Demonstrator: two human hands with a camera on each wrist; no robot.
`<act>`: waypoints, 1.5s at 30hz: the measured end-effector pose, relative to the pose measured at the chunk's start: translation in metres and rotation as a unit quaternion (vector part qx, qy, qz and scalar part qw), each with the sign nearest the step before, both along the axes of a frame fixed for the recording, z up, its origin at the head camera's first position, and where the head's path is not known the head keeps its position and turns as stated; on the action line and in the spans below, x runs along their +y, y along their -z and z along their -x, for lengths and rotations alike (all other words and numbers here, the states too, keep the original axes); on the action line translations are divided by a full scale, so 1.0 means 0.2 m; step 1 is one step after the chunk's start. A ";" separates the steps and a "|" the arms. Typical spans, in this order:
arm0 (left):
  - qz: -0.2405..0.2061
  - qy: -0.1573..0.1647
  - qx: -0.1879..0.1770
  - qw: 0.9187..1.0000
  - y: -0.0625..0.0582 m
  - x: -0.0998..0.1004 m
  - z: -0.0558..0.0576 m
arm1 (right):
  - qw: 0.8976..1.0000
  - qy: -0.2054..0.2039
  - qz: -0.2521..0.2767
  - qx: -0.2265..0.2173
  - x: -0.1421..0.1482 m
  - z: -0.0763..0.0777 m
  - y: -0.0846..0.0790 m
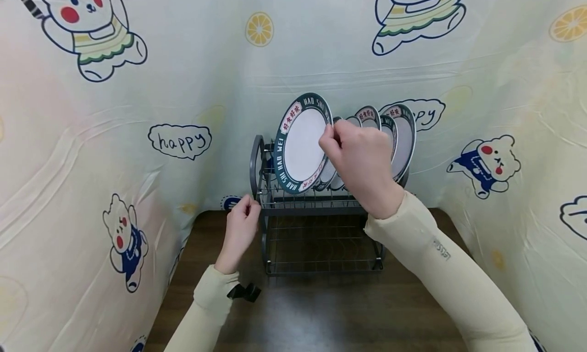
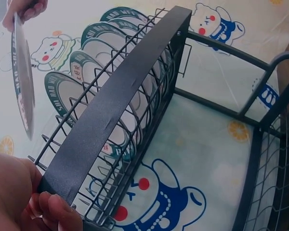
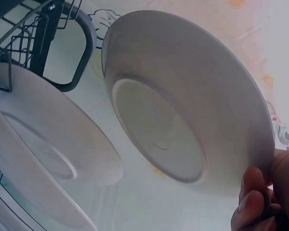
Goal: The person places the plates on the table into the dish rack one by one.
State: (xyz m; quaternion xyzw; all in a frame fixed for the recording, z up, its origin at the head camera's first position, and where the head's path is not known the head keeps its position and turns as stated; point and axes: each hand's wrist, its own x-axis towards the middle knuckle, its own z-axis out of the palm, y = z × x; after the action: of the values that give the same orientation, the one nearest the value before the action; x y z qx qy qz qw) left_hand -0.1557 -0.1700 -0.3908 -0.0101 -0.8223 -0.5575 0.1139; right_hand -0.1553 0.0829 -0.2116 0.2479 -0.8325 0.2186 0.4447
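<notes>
My right hand (image 1: 367, 158) pinches a round plate (image 1: 304, 144) by its rim, fingers on one side of the edge. This plate has a white middle and a dark green lettered border; its plain underside (image 3: 183, 91) faces the right wrist camera. It hangs tilted over the left end of a dark metal dish rack (image 1: 316, 211), apart from the other plates in both wrist views. With curled fingers, my left hand (image 1: 239, 227) grips the front left corner of the rack's upper tier, seen close up in the left wrist view as a wide rail (image 2: 106, 113).
Several similar plates (image 2: 62, 91) stand on edge between the rack's wires, partly hidden behind my right hand in the head view. The lower wire shelf (image 1: 321, 250) sits beneath them. A brown wooden tabletop (image 1: 312, 311) carries the rack, with a patterned cloth (image 1: 206, 87) behind.
</notes>
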 end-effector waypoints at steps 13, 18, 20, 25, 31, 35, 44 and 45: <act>-0.016 -0.004 0.013 1.000 0.02 0.00 0.01 | 0.991 0.108 -0.077 -0.018 -0.13 0.09 -0.02; -0.009 -0.005 0.020 1.000 0.02 0.00 0.01 | 0.981 0.148 -0.122 -0.035 -0.17 0.11 -0.01; -0.008 -0.006 0.021 1.000 0.03 0.00 0.01 | 0.976 0.159 -0.140 -0.045 -0.18 0.12 -0.01; -0.011 -0.006 0.017 1.000 0.03 0.00 0.01 | 0.967 0.174 -0.172 -0.072 -0.21 0.13 0.00; -0.018 -0.004 0.015 1.000 0.03 0.01 0.01 | 0.961 0.175 -0.189 -0.097 -0.24 0.15 0.01; -0.015 -0.001 0.017 1.000 0.02 0.01 0.00 | 0.960 0.176 -0.192 -0.101 -0.25 0.17 0.00; -0.004 -0.008 0.038 0.999 0.03 0.00 0.01 | 0.951 0.192 -0.203 -0.129 -0.27 0.18 -0.01; -0.004 -0.008 0.038 0.999 0.03 0.00 0.01 | 0.950 0.196 -0.203 -0.131 -0.27 0.18 -0.01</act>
State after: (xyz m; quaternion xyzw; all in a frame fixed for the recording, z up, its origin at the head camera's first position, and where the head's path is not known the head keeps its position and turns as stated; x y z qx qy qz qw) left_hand -0.1580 -0.1695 -0.3964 -0.0242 -0.8154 -0.5588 0.1492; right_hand -0.1919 0.0283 -0.2091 0.1343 -0.9423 -0.0159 0.3061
